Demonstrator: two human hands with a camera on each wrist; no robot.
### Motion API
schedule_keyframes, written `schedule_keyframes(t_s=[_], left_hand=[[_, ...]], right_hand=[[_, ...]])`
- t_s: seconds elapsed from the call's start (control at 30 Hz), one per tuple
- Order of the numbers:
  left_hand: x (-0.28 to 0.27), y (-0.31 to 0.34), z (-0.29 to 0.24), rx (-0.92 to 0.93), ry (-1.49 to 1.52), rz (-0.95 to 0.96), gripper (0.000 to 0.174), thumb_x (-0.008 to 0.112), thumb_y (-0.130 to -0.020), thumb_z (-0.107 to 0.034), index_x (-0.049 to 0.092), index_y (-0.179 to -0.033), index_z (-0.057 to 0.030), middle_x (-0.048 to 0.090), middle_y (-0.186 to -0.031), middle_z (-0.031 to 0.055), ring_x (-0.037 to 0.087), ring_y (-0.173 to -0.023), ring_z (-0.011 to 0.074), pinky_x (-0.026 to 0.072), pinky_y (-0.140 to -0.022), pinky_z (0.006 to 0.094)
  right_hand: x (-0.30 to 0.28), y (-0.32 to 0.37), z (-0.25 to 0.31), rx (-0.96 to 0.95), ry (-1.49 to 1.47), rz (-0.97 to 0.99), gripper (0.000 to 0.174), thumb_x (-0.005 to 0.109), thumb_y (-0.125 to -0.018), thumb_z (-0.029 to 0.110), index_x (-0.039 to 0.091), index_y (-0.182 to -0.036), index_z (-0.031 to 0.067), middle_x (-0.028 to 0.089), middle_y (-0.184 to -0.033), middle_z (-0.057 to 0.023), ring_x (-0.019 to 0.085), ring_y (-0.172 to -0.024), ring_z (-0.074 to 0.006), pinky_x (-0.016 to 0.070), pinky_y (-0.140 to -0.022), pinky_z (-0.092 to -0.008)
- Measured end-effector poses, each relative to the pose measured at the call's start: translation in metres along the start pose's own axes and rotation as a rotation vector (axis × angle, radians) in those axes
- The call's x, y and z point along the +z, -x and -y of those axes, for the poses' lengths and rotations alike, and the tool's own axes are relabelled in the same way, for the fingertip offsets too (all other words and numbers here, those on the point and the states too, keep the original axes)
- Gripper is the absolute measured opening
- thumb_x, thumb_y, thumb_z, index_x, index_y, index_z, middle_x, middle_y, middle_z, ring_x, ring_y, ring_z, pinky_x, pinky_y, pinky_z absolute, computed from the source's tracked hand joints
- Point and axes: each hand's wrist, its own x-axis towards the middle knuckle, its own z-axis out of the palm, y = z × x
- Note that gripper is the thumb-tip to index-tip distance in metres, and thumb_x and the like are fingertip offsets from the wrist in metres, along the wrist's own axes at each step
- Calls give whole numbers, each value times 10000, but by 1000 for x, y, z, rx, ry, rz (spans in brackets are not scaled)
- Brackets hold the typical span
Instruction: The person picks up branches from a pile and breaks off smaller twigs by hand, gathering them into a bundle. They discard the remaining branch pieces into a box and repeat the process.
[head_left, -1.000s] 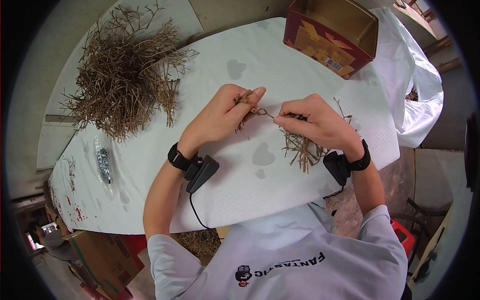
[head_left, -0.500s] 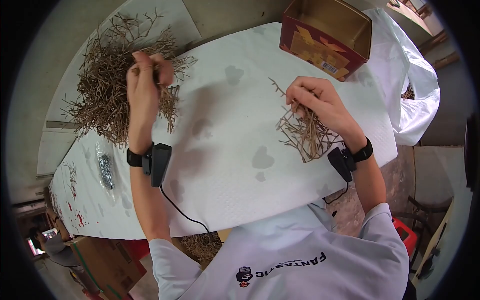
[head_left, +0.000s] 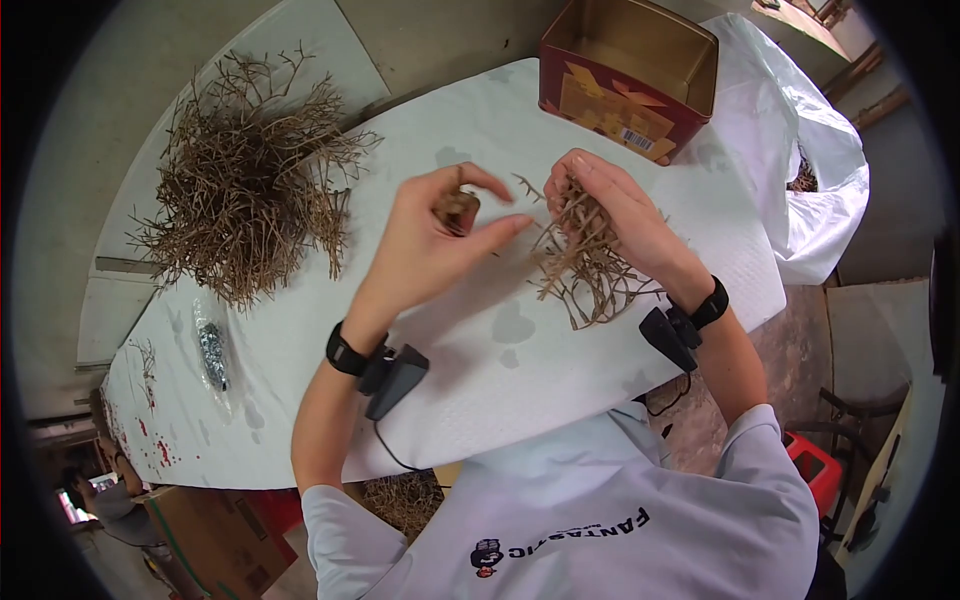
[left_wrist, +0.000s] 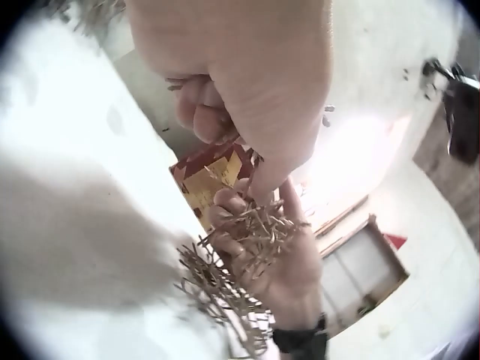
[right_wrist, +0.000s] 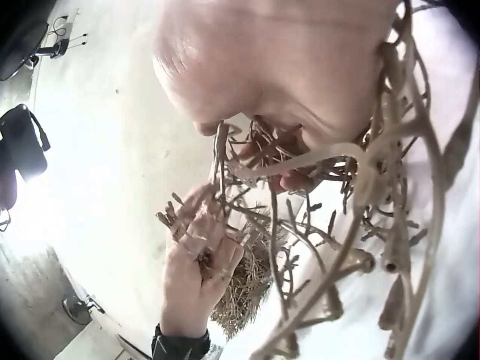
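Observation:
My right hand point(head_left: 600, 205) grips a bunch of dry brown twigs point(head_left: 585, 255) above the white table covering point(head_left: 450, 330); the twigs point(right_wrist: 322, 247) hang down past my palm. My left hand point(head_left: 450, 225) is raised just left of it, fingers curled around a small clump of twigs point(head_left: 457, 208). In the left wrist view, the right hand point(left_wrist: 277, 255) shows with twigs point(left_wrist: 240, 262) across its palm. In the right wrist view, the left hand point(right_wrist: 196, 262) shows with a few twig bits in it. The two hands are close but apart.
A large heap of dry twigs point(head_left: 245, 175) lies at the far left of the table. An open red and gold tin box point(head_left: 630, 80) stands at the far edge. A white plastic bag point(head_left: 820, 170) hangs at the right. A small foil packet point(head_left: 210, 345) lies near the left edge.
My left hand came back from the big heap at the left with a small clump of twigs and now sits beside my right hand. The right hand lifted its bunch slightly.

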Motion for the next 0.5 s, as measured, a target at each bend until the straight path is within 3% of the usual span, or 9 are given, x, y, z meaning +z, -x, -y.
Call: schedule_keyframes(t_s=[0.03, 0.13, 0.27, 0.3, 0.4, 0.5], left_hand=[[6, -2, 1, 0, -2, 3, 131, 708, -853, -79, 622, -776, -16, 433, -522, -19, 410, -476, 101, 303, -455, 273], [19, -6, 14, 449, -388, -28, 82, 721, -829, -43, 686, -893, -5, 524, -556, 18, 479, -498, 100, 372, -486, 277], [13, -8, 15, 505, -408, 19, 68, 703, -882, -67, 682, -898, -5, 559, -596, 76, 553, -542, 103, 429, -527, 280], [11, -7, 14, 509, -410, 21, 68, 703, -882, -67, 682, -898, -5, 559, -596, 76, 553, -542, 103, 429, -527, 280], [5, 0, 6, 130, -68, 49, 56, 718, -884, -14, 721, -928, 20, 704, -772, 23, 593, -650, 51, 447, -575, 238], [6, -1, 15, 70, 164, -13, 72, 696, -902, -50, 696, -905, 22, 659, -714, 5, 556, -614, 54, 419, -552, 245]], right_hand=[[0, 0, -3, -33, 44, 0, 331, 411, -1100, 362, 536, -1048, 60, 577, -958, -20, 557, -800, -81, 470, -663, -224], [3, -1, -7, -99, 136, 4, 335, 397, -1103, 371, 527, -1058, 66, 574, -987, -20, 556, -811, -80, 471, -669, -229], [3, 2, 0, 9, -10, -13, 367, 388, -1101, 403, 535, -1063, 68, 578, -995, -12, 550, -813, -72, 466, -681, -239], [0, 2, 4, 16, -6, 21, 383, 395, -1096, 416, 540, -1072, 63, 583, -991, -13, 548, -807, -72, 463, -684, -240], [-2, 2, 8, 31, -1, 92, 415, 409, -1085, 444, 550, -1091, 53, 593, -984, -15, 544, -796, -73, 457, -690, -241], [0, 3, 9, -25, 129, 107, 445, 423, -1062, 469, 568, -1118, 52, 609, -937, -14, 525, -762, -60, 437, -668, -224]])
